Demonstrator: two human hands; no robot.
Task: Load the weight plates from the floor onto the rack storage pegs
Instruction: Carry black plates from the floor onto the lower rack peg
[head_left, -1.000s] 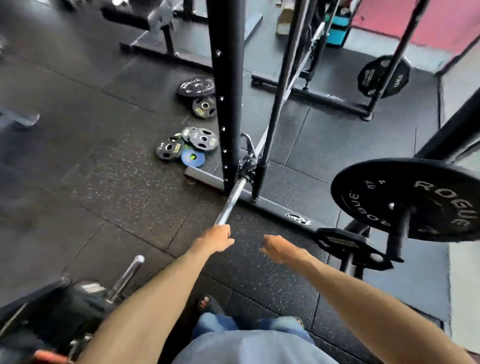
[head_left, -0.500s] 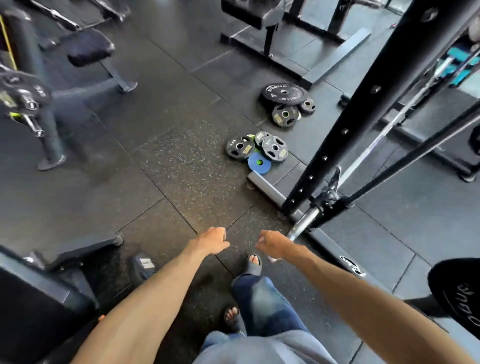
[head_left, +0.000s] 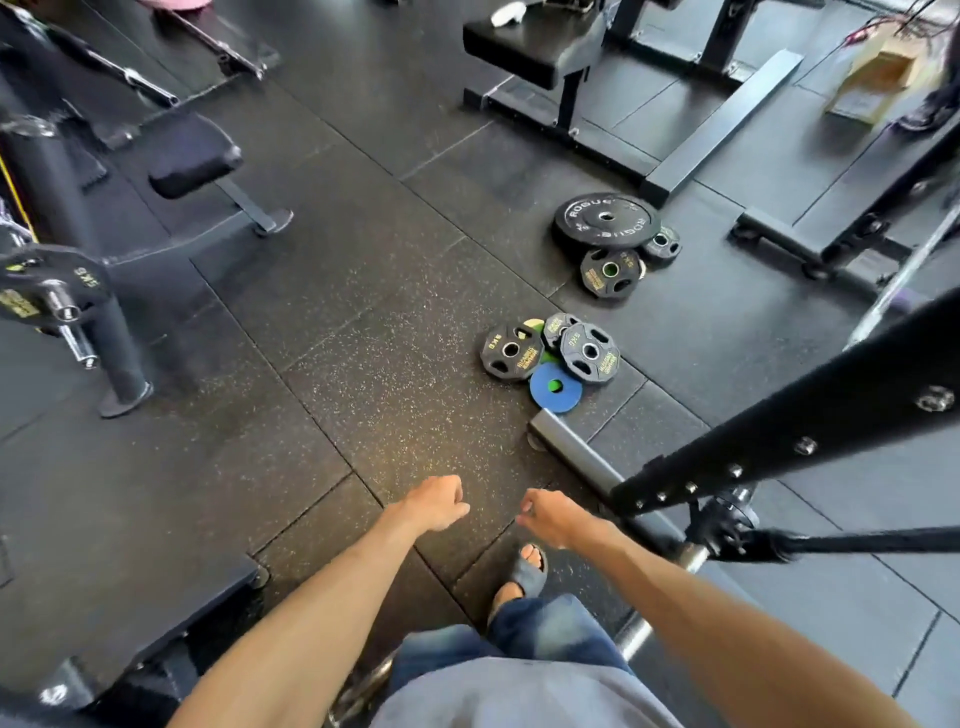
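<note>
Change: since a second ago both hands have come away from the barbell sleeve and the rack's loaded plate has left the view. The floor plates now lie ahead of the hands.
Left hand (head_left: 439, 501): held out over the rubber floor (head_left: 332, 374), fingers loosely curled, holding nothing.
Right hand (head_left: 558, 519): just beside the left hand, apart from it, fingers loosely curled, holding nothing.
Sandalled foot (head_left: 527, 569): just below the right hand, toes pointing forward.
Barbell (head_left: 693, 558): chrome sleeve to the right of the right hand, under the black rack upright (head_left: 779, 415).
Rack base (head_left: 576, 452): grey foot ahead and right of the right hand.
Near plates: ahead and right of both hands, at the far end of the rack base; a blue disc (head_left: 556, 387) nearest, then a black 5 kg plate (head_left: 511, 352), a second black plate (head_left: 590, 353) and a smaller plate (head_left: 557, 327) overlapping.
Far plates: further ahead, a large Rogue plate (head_left: 605, 221) flat on the floor, with a grip plate (head_left: 610, 273) and a small plate (head_left: 661, 241) touching its near edge.
Stored plate (head_left: 47, 291): far left of the hands, on a chrome peg (head_left: 67, 317).
Bench (head_left: 530, 41): well beyond the far plates.
</note>
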